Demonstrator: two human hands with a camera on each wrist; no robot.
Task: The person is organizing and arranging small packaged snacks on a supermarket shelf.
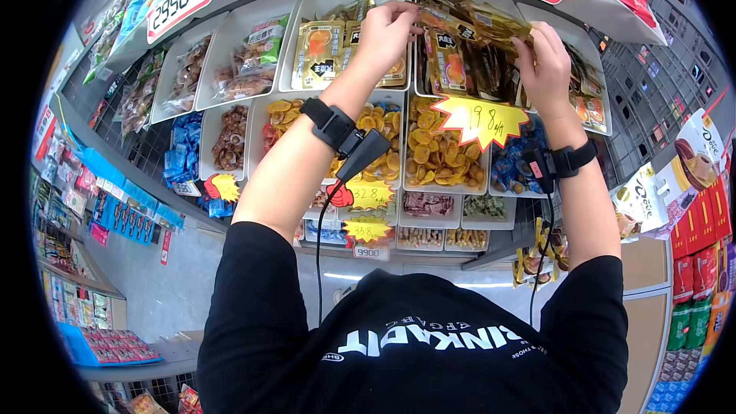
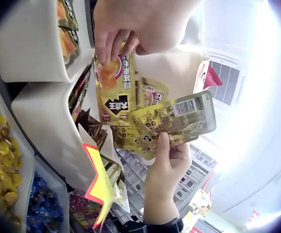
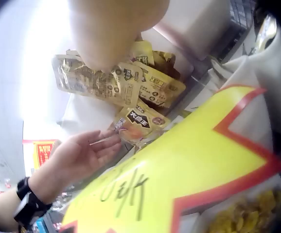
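My right hand (image 1: 548, 69) pinches a couple of flat gold snack packets (image 2: 179, 116), thumb across the front and fingers behind. They are tilted over a white bin (image 2: 48, 116) of similar packets. A barcode shows on the front one in the left wrist view. My left hand (image 1: 389, 34) is at the bin's left side, its fairly straight fingertips at the edge of another gold packet (image 2: 112, 90) with an orange food picture. The right wrist view shows this left hand (image 3: 82, 155) palm visible, beside a packet (image 3: 136, 124). More gold packets (image 1: 452, 69) stand in the bin.
A yellow starburst price sign (image 1: 483, 119) stands at the bin's front. Lower bins hold yellow-wrapped sweets (image 1: 445, 153) and blue-wrapped ones (image 1: 517, 161). To the left is a bin of gold packets (image 1: 318, 54). Large price cards (image 1: 180, 4) hang above.
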